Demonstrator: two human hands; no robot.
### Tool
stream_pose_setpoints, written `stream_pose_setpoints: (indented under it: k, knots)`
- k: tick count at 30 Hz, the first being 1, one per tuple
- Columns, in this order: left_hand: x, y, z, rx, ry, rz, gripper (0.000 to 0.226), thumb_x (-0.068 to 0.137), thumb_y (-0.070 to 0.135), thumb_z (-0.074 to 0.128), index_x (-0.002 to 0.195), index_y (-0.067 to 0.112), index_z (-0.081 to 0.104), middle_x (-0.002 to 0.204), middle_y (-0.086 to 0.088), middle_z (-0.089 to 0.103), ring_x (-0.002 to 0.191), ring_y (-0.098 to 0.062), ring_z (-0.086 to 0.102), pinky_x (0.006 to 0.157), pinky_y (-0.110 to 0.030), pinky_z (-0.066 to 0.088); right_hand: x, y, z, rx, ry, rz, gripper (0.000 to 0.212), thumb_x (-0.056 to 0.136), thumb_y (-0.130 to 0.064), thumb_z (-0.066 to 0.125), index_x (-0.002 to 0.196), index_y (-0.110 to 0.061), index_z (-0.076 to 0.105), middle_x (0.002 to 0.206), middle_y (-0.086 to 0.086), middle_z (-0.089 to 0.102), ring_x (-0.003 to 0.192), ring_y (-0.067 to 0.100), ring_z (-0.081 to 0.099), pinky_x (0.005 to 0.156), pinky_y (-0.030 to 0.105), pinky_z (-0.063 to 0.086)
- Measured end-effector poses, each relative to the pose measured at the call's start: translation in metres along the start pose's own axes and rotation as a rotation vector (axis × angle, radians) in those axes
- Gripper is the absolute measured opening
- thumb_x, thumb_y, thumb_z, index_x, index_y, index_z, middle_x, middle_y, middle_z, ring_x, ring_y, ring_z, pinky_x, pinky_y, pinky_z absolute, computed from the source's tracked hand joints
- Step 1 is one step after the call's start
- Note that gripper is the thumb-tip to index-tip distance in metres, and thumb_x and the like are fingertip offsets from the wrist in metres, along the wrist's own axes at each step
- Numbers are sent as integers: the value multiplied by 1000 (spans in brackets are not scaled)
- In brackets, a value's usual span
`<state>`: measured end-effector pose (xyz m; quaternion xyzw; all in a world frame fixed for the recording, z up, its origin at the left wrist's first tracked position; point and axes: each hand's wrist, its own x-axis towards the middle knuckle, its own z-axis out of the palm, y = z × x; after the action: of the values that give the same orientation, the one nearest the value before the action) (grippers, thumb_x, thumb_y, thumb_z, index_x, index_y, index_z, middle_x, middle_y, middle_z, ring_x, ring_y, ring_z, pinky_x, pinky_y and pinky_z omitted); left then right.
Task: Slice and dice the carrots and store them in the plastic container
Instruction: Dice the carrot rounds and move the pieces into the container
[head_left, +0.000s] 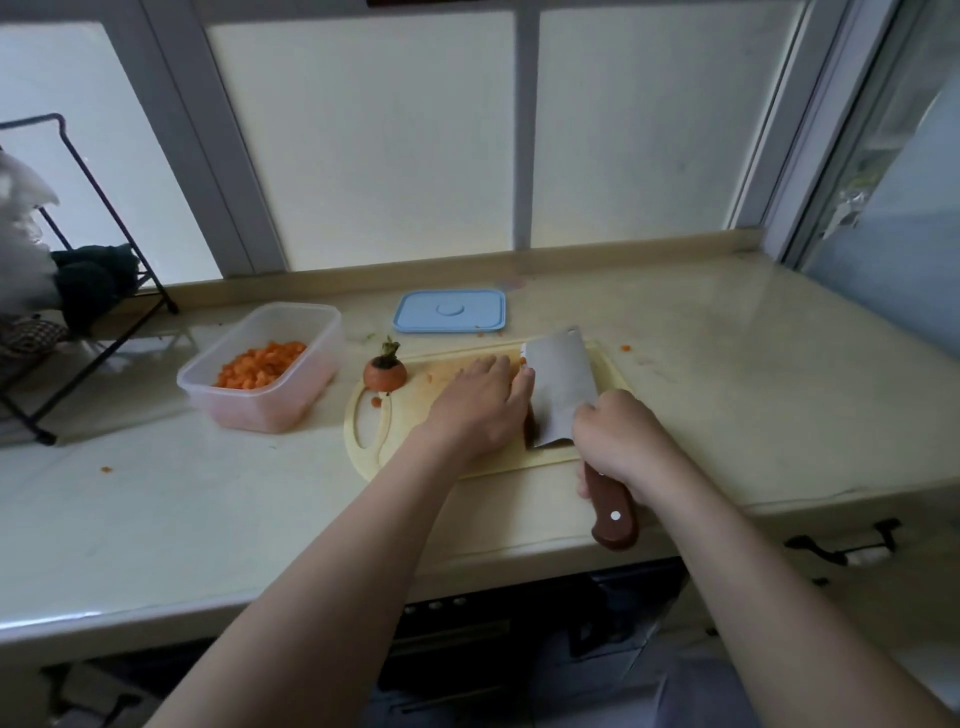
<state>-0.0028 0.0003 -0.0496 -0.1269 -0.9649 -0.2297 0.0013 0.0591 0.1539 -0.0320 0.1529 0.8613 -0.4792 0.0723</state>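
A pale cutting board lies on the counter. My left hand rests palm down on it with straight fingers, covering carrot pieces; only a sliver of orange shows at its fingertips. My right hand grips the brown wooden handle of a cleaver, whose wide blade stands against the left hand's fingers. A carrot top with its stem sits at the board's left end. The clear plastic container to the left holds diced carrot.
A blue lid lies behind the board near the window sill. A black wire rack with cloths stands at far left. Stray carrot bits dot the counter. The counter's front edge runs below my forearms.
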Motion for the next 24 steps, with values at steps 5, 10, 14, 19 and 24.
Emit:
stream_pose_setpoints:
  k: [5, 10, 14, 19, 24]
  knots:
    - [8, 27, 15, -47, 76, 20, 34, 104, 30, 27, 90, 12, 51, 107, -14, 56, 103, -32, 52, 86, -40, 42, -2, -1, 9, -16, -16, -33, 23, 102, -19, 39, 87, -6, 50, 74, 18, 61, 72, 38, 69, 80, 51, 63]
    - [7, 27, 16, -73, 201, 43, 26, 101, 17, 36, 76, 12, 45, 88, -9, 53, 88, -31, 52, 68, -36, 29, -6, 1, 7, 193, -98, -4, 21, 104, -16, 38, 91, -2, 48, 64, 16, 54, 38, 28, 56, 52, 40, 57]
    - [7, 28, 17, -87, 263, 37, 27, 99, 15, 39, 72, 14, 40, 80, -4, 47, 72, -24, 42, 63, -33, 22, -10, 1, 4, 217, -112, -18, 26, 107, -19, 37, 96, -1, 51, 61, 17, 57, 37, 26, 55, 43, 29, 49]
    - [9, 35, 9, -155, 312, 52, 31, 98, 16, 46, 69, 7, 48, 78, -11, 58, 76, -30, 51, 62, -35, 25, -15, -6, -1, 296, -103, -23, 23, 106, -14, 38, 91, -5, 51, 62, 15, 55, 38, 25, 53, 40, 23, 45]
    - [15, 32, -28, -129, 354, 57, 30, 96, 16, 48, 69, 4, 54, 78, -15, 64, 75, -31, 53, 63, -33, 33, -27, -39, -2, 352, -110, -55, 21, 104, -8, 39, 87, -5, 50, 63, 15, 53, 34, 22, 52, 36, 18, 39]
